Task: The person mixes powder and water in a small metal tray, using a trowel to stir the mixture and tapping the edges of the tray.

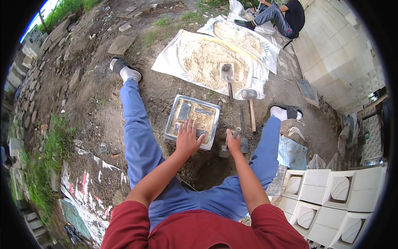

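Note:
A square metal-framed mould (167, 132) filled with pale sandy powder sits on the ground between my legs. Several dark flat pieces lie in the powder, among them a grey plate (183, 111). My left hand (189, 139) rests over the near part of the mould, fingers stretched out, touching a dark piece. To the right of the mould, my right hand (234, 144) is wrapped round the stubby round handle (236, 132) of a hand tool. A metal block (224, 152) shows just below that hand; whether it is the tool's head, I cannot tell.
Beyond the mould, white sacks (166, 62) are spread under pale powder, with a square-bladed scoop (226, 74) on it. A mallet (250, 101) lies nearby. Patterned pale blocks (317, 178) stand at the right. Another person (286, 18) sits at the far right.

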The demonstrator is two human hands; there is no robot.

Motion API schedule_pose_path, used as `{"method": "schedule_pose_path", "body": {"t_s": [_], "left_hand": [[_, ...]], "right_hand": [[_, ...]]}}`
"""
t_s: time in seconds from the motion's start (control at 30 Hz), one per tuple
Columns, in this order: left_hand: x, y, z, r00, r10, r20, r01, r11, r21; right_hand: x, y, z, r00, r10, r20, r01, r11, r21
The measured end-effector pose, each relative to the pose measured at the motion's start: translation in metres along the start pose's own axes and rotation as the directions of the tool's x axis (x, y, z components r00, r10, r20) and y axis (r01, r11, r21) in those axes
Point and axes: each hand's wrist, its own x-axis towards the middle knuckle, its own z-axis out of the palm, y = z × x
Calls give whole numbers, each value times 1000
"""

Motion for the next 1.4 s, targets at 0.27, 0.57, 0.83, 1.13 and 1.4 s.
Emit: {"method": "schedule_pose_path", "body": {"t_s": [0.27,0.57,0.83,1.13,1.4], "left_hand": [[10,24,6,999,-10,-34,16,985,171],[70,-32,0,964,257,-72,-259,966,-16],[90,-39,2,981,73,-181,-66,997,44],[108,0,24,961,49,-273,-17,993,116],[99,54,39,954,48,-295,0,987,160]], "right_hand": [[0,-4,-7,1000,-8,18,9,999,-51],[2,-9,-7,996,-43,77,39,998,58],[0,-11,-9,993,-51,103,42,995,85],[3,-18,-6,991,-54,124,42,995,96],[5,-18,-10,980,-113,164,101,992,82]]}}
